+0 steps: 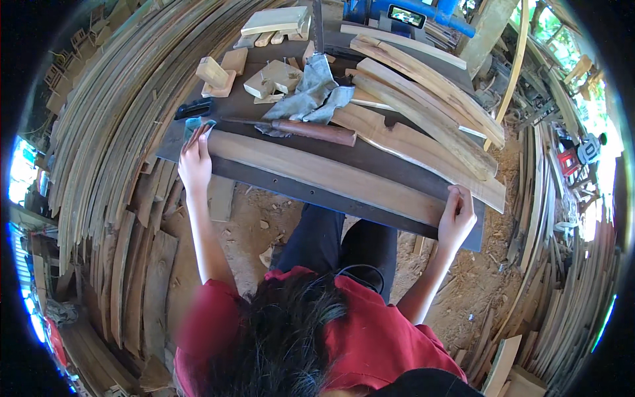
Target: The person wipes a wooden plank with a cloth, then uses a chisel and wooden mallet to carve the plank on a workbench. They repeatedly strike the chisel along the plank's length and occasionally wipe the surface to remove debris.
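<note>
A long, smooth wooden plank [324,170] lies along the near edge of the dark workbench [390,141]. At its left end is my left hand [196,159], fingers closed around the end. A small teal thing [192,123] shows right by those fingertips; I cannot make out its kind. My right hand [458,215] grips the plank's right end, thumb and fingers bent together. Behind the plank lies a tool with a brown wooden handle [314,131], its narrow dark part pointing left. A crumpled grey cloth [312,92] rests just beyond that handle.
Several rough boards [423,112] cover the bench's right side. Wooden blocks [218,74], a notched wooden piece with screws [273,79] and a black object [194,108] sit at the left. Long timber stacks [139,112] flank the bench; a phone [407,16] stands at the back.
</note>
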Available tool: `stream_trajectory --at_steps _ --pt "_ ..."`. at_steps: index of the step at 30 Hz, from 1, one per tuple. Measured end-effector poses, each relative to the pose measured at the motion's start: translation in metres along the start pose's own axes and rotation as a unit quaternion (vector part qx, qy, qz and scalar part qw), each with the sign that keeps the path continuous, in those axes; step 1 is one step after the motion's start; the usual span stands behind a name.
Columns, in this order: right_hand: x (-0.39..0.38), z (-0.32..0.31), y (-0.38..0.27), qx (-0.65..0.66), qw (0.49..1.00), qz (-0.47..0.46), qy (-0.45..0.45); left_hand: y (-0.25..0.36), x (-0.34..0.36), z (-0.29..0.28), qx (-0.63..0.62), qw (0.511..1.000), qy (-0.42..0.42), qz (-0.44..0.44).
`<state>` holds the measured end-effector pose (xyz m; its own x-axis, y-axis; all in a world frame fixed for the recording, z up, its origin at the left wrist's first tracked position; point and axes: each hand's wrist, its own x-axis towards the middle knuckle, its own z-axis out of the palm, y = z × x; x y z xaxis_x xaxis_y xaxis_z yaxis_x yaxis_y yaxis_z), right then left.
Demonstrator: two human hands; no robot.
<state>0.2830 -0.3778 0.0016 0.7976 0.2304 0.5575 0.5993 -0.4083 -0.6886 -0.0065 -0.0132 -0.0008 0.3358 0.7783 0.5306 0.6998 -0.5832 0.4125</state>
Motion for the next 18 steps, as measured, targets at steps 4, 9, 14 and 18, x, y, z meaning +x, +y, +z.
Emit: stream_trajectory --at_steps 4,9,14,18 --pt "0.000 0.002 0.000 0.008 1.000 0.001 0.003 0.040 -0.030 0.014 0.015 0.995 0.001 0.099" --pt "0.000 0.001 0.002 -0.001 1.000 0.003 -0.001 0.122 -0.091 0.009 -0.108 0.967 -0.054 0.226" --pt "-0.001 -0.001 0.002 0.016 1.000 0.005 0.013 0.037 -0.032 0.002 0.006 0.996 -0.021 0.092" --pt "0.002 0.000 0.003 0.000 1.000 -0.011 -0.004 -0.008 0.014 -0.012 0.016 0.993 -0.092 -0.071"
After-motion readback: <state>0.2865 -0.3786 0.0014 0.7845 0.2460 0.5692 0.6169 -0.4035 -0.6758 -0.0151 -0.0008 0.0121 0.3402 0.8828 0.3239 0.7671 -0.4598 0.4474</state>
